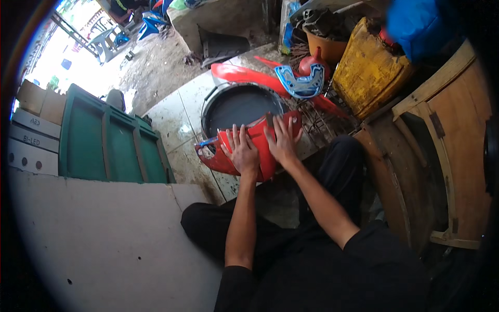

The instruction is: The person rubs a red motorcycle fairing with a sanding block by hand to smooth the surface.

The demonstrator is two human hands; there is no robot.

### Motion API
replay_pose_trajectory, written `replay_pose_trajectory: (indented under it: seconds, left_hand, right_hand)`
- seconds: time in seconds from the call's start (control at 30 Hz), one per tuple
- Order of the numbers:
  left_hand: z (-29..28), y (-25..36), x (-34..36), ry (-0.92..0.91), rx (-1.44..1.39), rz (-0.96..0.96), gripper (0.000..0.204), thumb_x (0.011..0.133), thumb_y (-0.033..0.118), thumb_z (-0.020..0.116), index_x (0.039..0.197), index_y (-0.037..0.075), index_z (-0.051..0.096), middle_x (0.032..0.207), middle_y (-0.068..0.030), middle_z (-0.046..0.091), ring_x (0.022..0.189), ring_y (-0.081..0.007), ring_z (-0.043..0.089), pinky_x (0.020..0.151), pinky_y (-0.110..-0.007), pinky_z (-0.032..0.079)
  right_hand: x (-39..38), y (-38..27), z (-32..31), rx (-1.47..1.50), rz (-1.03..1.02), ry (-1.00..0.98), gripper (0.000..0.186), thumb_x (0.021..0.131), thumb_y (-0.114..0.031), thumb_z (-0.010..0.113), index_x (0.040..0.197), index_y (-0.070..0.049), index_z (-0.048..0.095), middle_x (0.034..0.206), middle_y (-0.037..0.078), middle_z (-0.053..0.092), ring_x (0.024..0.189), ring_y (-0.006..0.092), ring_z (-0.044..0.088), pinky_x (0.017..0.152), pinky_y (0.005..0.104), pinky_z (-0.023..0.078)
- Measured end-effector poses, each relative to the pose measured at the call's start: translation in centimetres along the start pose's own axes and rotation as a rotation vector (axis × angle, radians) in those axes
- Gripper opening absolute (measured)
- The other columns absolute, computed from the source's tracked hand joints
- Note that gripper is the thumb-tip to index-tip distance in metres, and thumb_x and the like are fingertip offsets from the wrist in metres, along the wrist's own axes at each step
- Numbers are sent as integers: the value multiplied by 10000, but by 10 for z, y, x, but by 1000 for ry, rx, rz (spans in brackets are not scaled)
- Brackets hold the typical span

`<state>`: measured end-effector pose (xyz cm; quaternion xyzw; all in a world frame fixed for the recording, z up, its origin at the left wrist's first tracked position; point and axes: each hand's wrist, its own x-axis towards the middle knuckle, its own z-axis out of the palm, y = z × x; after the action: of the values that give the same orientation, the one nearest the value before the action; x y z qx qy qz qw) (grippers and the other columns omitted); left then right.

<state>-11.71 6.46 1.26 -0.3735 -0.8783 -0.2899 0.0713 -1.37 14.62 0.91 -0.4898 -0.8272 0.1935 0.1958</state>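
A glossy red curved panel point(221, 160), like a motorcycle fairing, lies across the near side of a dark round tub of greyish water point(204, 117). My left hand point(244, 153) rests on the middle of the panel, fingers spread and stretched out. Further right, my right hand point(282, 143) lies over the panel's surface with its fingers extended. A small dark brown piece point(269, 119) shows beside its fingertips; whether the hand pins it is unclear. At the panel's left end sits a blue bit point(209, 141). The undersides of both hands are hidden.
Beyond the tub lie another long red panel point(244, 74) and a blue-and-silver part point(301, 82). A dirty yellow container point(369, 67) and an orange pot point(325, 46) stand at the back right. Wooden furniture point(457, 130) borders the right, a green crate-like panel point(109, 138) the left.
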Motion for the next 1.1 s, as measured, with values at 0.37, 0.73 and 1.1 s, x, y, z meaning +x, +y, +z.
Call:
replay_pose_trajectory:
  seconds: [0.37,0.73,1.1]
  left_hand:
    - [-6,-16,1,-52,-52,45,415,1031,295,452,1423,191,541,1553,-80,431,1486,-293,317,1185,-613,170]
    - [-11,-9,-54,-1,66,-66,501,1021,332,454,1505,205,451,1619,-121,309,1528,-354,182,1140,-720,90]
    - [-5,-25,-50,11,41,-46,486,1038,373,399,1507,259,458,1631,-82,294,1531,-363,159,1135,-728,64]
  right_hand:
    - [-30,-11,6,26,-34,16,597,1035,-457,416,1556,-172,346,1626,56,309,1512,415,167,1113,762,26]
    - [14,-4,3,-63,-102,22,586,1023,-481,428,1528,-184,396,1574,79,400,1479,432,249,1111,775,27]
    - [-106,-5,-13,-11,-133,-122,593,1029,-448,445,1553,-182,366,1626,78,308,1514,380,199,1131,737,65]
